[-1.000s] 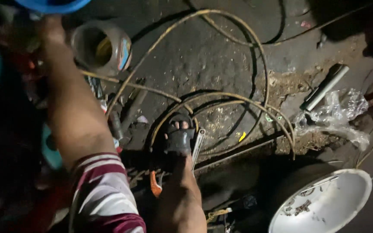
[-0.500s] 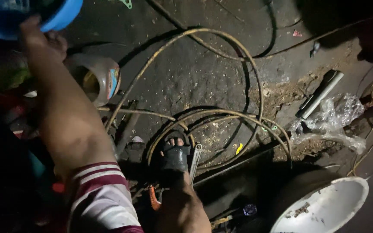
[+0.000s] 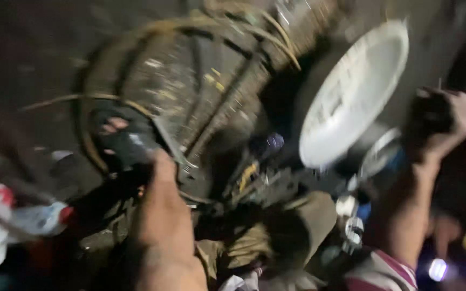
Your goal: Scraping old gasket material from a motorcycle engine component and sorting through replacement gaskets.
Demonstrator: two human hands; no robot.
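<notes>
Right hand [image 3: 440, 124] raised at frame's right, fingers curled tight round dark object [image 3: 427, 116], blurred beyond naming. White round dish [image 3: 351, 91] just left of hand, tilted on dark floor [image 3: 28, 54]. Left hand out of sight; grip cannot be told. Sandalled foot [image 3: 120, 137] far left of hand, among looped yellowish cables [image 3: 276, 37]. Red-and-white packet [image 3: 6, 221] at bottom-left edge, crumpled.

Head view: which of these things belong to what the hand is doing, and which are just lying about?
In use:
right hand, its grip closed on a dark, blurred object

Just about:
white round bowl
tan hose loops on the ground
black sandal on the person's foot
</notes>
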